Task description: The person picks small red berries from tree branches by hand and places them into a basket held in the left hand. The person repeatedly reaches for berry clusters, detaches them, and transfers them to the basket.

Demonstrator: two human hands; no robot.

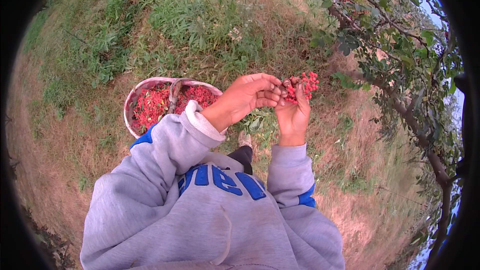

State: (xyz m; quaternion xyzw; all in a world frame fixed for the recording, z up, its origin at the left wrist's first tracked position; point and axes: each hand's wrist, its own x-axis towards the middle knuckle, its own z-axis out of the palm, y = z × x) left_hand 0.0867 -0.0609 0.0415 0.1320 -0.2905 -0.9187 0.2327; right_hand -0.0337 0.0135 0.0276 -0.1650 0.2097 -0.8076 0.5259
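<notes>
My right hand point(293, 114) is raised in front of me, its fingers closed around a cluster of small red berries point(310, 84) that look like Sichuan pepper. Some of the berries stick out past the fingertips on the right. From the left, my left hand point(249, 95) reaches over with bent fingers, and its tips meet the near side of the cluster and the right hand's fingers. Whether it pinches a stem there is hidden. Below and left of the hands stands a basket point(129, 114) with a pale pink rim, heaped with red berries point(152, 103) and a few leaves.
A wrapped handle point(174, 95) arches over the basket. Along the right side, a tree branch point(410, 118) with green leaves point(378, 58) bends down, and more red berries hang near its top. Grass and weeds point(198, 26) cover the ground. My shoe point(245, 138) shows beneath the hands.
</notes>
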